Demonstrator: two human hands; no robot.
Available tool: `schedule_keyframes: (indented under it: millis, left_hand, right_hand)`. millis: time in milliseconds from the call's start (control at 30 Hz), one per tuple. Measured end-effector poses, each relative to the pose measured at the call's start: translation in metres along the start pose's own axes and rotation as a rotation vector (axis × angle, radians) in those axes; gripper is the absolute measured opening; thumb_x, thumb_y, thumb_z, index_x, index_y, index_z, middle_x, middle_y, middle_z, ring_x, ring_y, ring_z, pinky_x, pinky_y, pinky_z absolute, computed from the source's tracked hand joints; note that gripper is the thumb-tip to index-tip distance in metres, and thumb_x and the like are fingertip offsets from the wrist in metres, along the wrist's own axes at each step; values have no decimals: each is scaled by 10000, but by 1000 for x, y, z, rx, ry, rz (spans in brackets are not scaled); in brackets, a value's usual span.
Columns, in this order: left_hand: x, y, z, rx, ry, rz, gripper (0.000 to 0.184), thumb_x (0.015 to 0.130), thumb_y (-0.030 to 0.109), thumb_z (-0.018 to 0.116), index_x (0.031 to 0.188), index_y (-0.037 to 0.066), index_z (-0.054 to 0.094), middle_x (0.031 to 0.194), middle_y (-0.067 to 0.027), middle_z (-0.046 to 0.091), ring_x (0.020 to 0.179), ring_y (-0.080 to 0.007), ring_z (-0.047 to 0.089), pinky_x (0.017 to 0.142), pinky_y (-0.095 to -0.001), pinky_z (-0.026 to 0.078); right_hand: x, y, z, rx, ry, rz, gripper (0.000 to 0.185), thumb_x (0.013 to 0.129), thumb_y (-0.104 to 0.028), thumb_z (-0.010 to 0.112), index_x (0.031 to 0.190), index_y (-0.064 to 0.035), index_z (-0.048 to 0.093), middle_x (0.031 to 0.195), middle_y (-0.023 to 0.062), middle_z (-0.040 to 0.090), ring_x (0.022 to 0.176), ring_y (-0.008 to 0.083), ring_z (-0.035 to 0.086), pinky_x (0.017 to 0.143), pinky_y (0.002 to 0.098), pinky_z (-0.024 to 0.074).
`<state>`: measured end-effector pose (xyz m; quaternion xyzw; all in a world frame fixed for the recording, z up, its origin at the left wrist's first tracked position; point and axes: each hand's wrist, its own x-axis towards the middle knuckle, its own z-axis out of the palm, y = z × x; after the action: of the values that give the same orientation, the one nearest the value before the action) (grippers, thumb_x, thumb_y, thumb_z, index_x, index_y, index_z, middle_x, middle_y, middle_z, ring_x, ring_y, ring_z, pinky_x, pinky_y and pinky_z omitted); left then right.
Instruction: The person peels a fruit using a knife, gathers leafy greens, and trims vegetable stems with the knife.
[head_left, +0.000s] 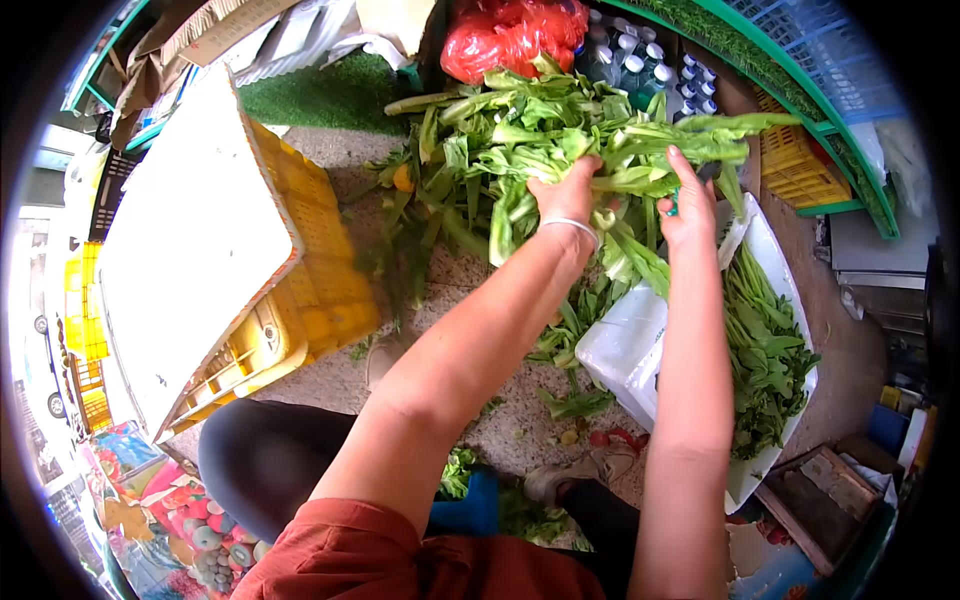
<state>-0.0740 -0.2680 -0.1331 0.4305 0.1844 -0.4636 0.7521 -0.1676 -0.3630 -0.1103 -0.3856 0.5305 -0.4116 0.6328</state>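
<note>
Left hand (568, 198) on greens (540, 110), arm (455, 350) outstretched

One wide head view looks forward and down from near, above and behind the bare left hand (568, 196) and bare right hand (690, 207).

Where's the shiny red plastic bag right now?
Head view, top edge near centre: the shiny red plastic bag sits just beyond the heap of leafy green vegetables, immediately left of the clear white-capped plastic bottles.
</note>
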Motion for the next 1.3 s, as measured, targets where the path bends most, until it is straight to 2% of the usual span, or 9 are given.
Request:
schedule_keyframes:
  millis: [133,267,300,333,500,667,867,1033,1300]
  left_hand:
    - [25,34,-22,261,65,232,956,603,284,793,1279,8,176,1191,-211,416,978,-286,495,751,-411,456]
    - [42,73,-57,466,162,175,1023,600,309,803,1331,-1,158,1186,-207,459,1026,-287,500,843,-390,416]
    - [54,76,-71,604,148,135,803,670,374,744,1277,42,338,1303,-200,371,1191,-363,378,863,-604,369]
    - [66,81,-84,698,161,105,744,678,373,736,1253,51,391,1289,-192,392,1188,-351,384,838,-600,396]
    - [31,91,-98,772,136,-94,548,734,275,690,1199,72,484,1254,-135,437,1072,-339,486,705,-543,505]
    - [1,82,-109,1338,-20,333,362,808,254,550,1124,79,516,1174,-97,517,984,-206,535,750,-328,509]
    - [-48,79,-68,927,-282,128,297,815,244,532,1058,73,515,1104,-90,527,923,-218,539,733,-347,498]
    - [-79,80,-43,844,-392,55,247,821,236,516,1003,68,515,1045,-84,536,872,-229,541,719,-362,489]
    - [-128,82,-10,779,-510,-6,184,830,222,491,915,61,514,951,-75,549,790,-246,546,696,-388,475]
  right_hand:
    - [21,-2,-41,-316,49,191,735,583,-313,827,1153,-93,418,1142,128,494,889,264,560,434,210,299]
    - [-31,6,-71,-180,21,183,462,719,-209,715,1076,-47,471,1114,128,544,913,253,612,413,208,284]
    - [-52,6,-74,-167,-48,146,396,744,-191,683,1053,-35,490,1078,123,575,888,235,628,405,204,282]
    - [-72,9,-75,-153,-118,110,333,770,-174,651,1031,-24,509,1042,118,605,863,217,644,397,199,280]
    - [-144,42,-108,-180,-162,189,336,777,-187,651,1031,-29,498,946,127,646,777,198,664,366,187,263]
    - [-185,43,-161,-447,-193,143,243,787,-227,621,938,-41,579,899,59,661,746,117,638,443,178,312]
    - [-252,68,-206,-766,-205,283,325,776,-304,651,915,-24,563,861,70,658,732,117,640,411,198,287]
    - [-296,94,-253,-653,-107,439,340,762,-335,676,881,-24,606,777,48,647,622,92,617,408,219,311]
    - [-340,132,-282,-627,-190,610,310,801,-167,601,1083,-43,564,894,72,650,629,86,627,377,186,305]
